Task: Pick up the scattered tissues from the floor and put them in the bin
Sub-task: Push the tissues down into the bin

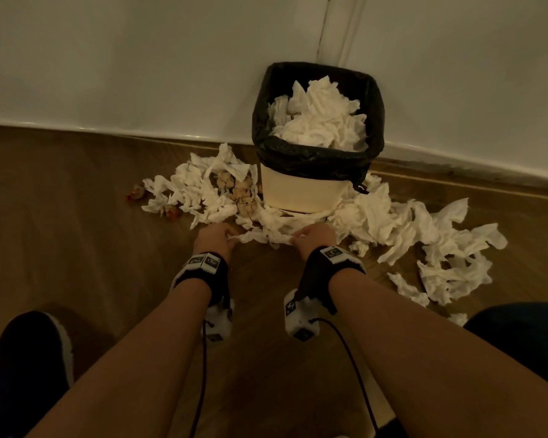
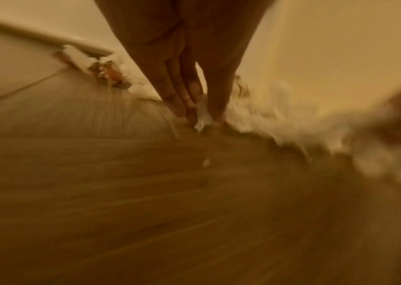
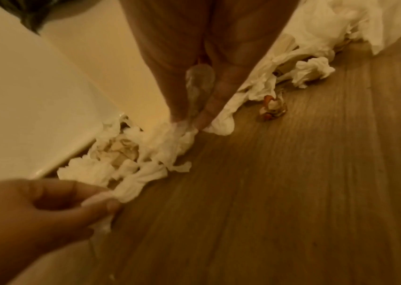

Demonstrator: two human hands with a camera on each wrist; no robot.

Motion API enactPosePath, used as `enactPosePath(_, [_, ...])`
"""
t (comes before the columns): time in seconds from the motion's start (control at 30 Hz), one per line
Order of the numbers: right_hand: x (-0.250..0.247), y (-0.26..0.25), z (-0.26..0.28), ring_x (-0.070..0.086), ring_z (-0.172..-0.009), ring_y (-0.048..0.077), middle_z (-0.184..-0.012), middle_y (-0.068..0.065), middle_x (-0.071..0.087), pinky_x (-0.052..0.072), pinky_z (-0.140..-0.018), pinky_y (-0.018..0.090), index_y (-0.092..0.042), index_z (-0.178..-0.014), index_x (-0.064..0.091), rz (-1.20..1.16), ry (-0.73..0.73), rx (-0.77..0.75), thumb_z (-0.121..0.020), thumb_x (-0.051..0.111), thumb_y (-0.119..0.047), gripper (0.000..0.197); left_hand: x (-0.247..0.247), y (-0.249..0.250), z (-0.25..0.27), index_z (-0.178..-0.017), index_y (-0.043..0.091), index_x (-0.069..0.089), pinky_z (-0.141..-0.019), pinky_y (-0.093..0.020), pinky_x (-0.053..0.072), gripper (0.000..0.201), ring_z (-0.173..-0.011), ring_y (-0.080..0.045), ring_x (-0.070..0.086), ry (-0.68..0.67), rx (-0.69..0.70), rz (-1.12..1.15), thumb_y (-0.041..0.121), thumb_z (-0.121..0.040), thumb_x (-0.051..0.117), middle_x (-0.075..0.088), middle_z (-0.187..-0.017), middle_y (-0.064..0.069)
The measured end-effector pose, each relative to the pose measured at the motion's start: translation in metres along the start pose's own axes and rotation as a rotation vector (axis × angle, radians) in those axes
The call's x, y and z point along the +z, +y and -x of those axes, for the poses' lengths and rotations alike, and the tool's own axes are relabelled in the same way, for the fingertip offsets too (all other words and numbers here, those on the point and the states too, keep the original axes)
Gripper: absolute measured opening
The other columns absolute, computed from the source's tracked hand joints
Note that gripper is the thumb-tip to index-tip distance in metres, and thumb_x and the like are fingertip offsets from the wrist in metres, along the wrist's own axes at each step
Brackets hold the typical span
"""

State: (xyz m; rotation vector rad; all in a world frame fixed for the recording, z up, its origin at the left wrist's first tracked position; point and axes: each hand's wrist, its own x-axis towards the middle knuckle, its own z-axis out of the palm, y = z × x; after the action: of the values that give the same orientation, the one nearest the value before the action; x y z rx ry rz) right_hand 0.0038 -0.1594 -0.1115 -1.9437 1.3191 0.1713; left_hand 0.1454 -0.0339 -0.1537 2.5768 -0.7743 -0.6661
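A cream bin (image 1: 310,191) with a black liner stands against the wall, heaped with white tissues (image 1: 320,118). Crumpled tissues lie on the wooden floor to its left (image 1: 200,188) and right (image 1: 424,238). Both hands are down on the floor in front of the bin. A twisted strip of tissue (image 1: 260,238) stretches between them. My left hand (image 1: 230,237) (image 2: 202,115) pinches one end with thumb and fingers. My right hand (image 1: 295,238) (image 3: 189,123) pinches the other end. In the right wrist view my left hand (image 3: 106,198) shows at the lower left, holding the tissue strip (image 3: 131,189).
The white wall and skirting run behind the bin. Small orange-brown crumpled scraps (image 1: 136,192) (image 3: 272,110) lie among the tissues. A dark shoe (image 1: 29,352) is at the lower left and a dark knee (image 1: 519,336) at the lower right. Bare wooden floor (image 1: 76,232) lies to the left.
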Motion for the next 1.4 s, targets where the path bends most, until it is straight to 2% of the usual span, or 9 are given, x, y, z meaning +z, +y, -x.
enactPosePath(0.17, [-0.027,-0.029,0.004,0.063,-0.086,0.03,-0.111,0.017,0.062,0.056,-0.079,0.038,-0.016,-0.109,0.058,-0.421,-0.011,0.011,-0.083,0.065,-0.003,0.03,-0.009,0.005,0.014,-0.091,0.02,0.066,-0.061,-0.006,0.04,0.012,-0.074,-0.001,0.054,0.178,-0.106,0.483,0.014,-0.082,0.069,0.062,-0.091,0.005])
enactPosePath(0.37, [-0.069,-0.063,0.03,0.062,-0.089,0.022,-0.112,0.012,0.064,0.056,-0.074,0.027,-0.009,-0.104,0.069,-0.502,-0.025,-0.186,-0.087,0.062,-0.004,0.019,-0.039,0.026,0.028,-0.096,0.025,0.068,-0.074,-0.019,0.044,0.018,-0.087,-0.008,0.057,0.296,-0.085,0.815,0.018,-0.079,0.072,0.064,-0.094,0.005])
enactPosePath(0.53, [-0.101,-0.092,0.061,0.062,-0.086,0.02,-0.105,0.018,0.064,0.055,-0.076,0.024,0.004,-0.109,0.065,-0.629,-0.048,-0.297,-0.088,0.057,0.003,0.023,-0.082,0.056,0.032,-0.088,0.025,0.068,-0.062,-0.007,0.047,0.015,-0.078,0.005,0.06,0.448,0.032,1.065,0.015,-0.078,0.073,0.066,-0.094,0.004])
enactPosePath(0.67, [-0.132,-0.113,0.08,0.062,-0.104,0.03,-0.114,0.02,0.062,0.052,-0.089,0.033,0.009,-0.115,0.06,-0.736,-0.011,-0.394,-0.088,0.056,0.005,0.028,-0.119,0.084,0.037,-0.087,0.021,0.067,-0.06,-0.006,0.048,0.013,-0.073,0.0,0.062,0.608,0.116,1.128,0.016,-0.078,0.074,0.066,-0.084,0.002])
enactPosePath(0.8, [-0.166,-0.124,0.081,0.063,-0.093,0.027,-0.103,0.022,0.066,0.051,-0.092,0.038,0.007,-0.109,0.064,-0.904,0.156,-0.434,-0.087,0.056,0.007,0.023,-0.149,0.117,0.039,-0.086,0.021,0.066,-0.057,-0.002,0.046,0.012,-0.066,0.011,0.06,0.652,0.221,1.11,0.02,-0.078,0.074,0.062,-0.079,0.012])
enactPosePath(0.97, [-0.195,-0.118,0.06,0.065,-0.093,0.027,-0.087,0.008,0.066,0.054,-0.088,0.037,-0.006,-0.093,0.067,-1.046,0.34,-0.407,-0.085,0.059,0.007,0.017,-0.17,0.157,0.03,-0.081,0.028,0.063,-0.059,0.001,0.04,0.012,-0.067,0.006,0.056,0.645,0.369,0.91,0.028,-0.077,0.074,0.06,-0.073,0.017])
enactPosePath(1.1, [-0.201,-0.115,0.04,0.064,-0.08,0.021,-0.086,0.008,0.062,0.057,-0.07,0.027,0.0,-0.1,0.063,-1.157,0.336,-0.36,-0.085,0.059,0.008,0.017,-0.171,0.174,0.013,-0.08,0.027,0.06,-0.056,0.004,0.037,0.013,-0.064,0.008,0.054,0.621,0.422,0.789,0.026,-0.078,0.073,0.059,-0.072,0.015])
enactPosePath(1.23, [-0.195,-0.119,0.019,0.059,-0.072,0.016,-0.082,0.005,0.061,0.054,-0.056,0.024,-0.007,-0.094,0.063,-1.014,0.402,-0.326,-0.085,0.062,0.0,0.011,-0.162,0.176,-0.003,-0.081,0.028,0.056,-0.057,-0.009,0.039,0.015,-0.065,-0.002,0.057,0.59,0.403,0.625,0.022,-0.081,0.069,0.063,-0.083,0.001])
enactPosePath(1.4, [-0.18,-0.129,0.005,0.064,-0.096,0.024,-0.104,0.012,0.069,0.053,-0.088,0.03,-0.004,-0.1,0.072,-0.631,0.44,-0.408,-0.088,0.056,-0.004,0.02,-0.145,0.174,-0.015,-0.084,0.026,0.058,-0.067,-0.025,0.04,0.009,-0.08,-0.021,0.059,0.483,0.35,0.273,0.019,-0.084,0.064,0.049,-0.09,0.0])
